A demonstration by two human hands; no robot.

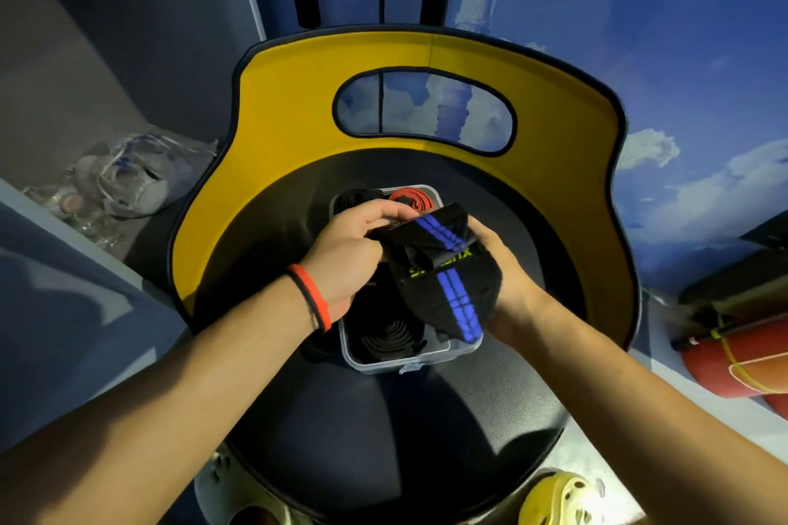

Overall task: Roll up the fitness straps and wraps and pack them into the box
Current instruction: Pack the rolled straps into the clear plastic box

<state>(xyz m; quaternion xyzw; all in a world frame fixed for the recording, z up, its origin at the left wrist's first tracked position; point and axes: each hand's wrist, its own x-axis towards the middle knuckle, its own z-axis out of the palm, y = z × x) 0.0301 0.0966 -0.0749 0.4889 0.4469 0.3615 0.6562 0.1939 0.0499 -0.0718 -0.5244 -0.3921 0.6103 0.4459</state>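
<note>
So we're standing over a chair [298, 132] with a black seat and a curved yellow back, blue walls painted with clouds behind it. Our left hand [354, 256] has its fingers pinched on the top end of a black wrap [443, 273] with a blue stripe and some yellow-green lettering, and our right hand [507, 290] is cupped under the other side with its fingers closed around the fabric, so both hands are gripping it. The wrap is partly folded over itself and held up in the air right above the box [409, 362], not inside it. There's an orange and black wristband [313, 298] on the left wrist. The box is clear plastic and sits on the seat. Inside we can see a black rolled strap [390, 337] at the near end and a red rolled strap [411, 198] at the far end, plus more black stuff next to the red one that we can't really make out. Off to the left there's a crumpled plastic bag [128, 175] on a ledge, and a red cylinder [742, 358] lies to the right
</note>
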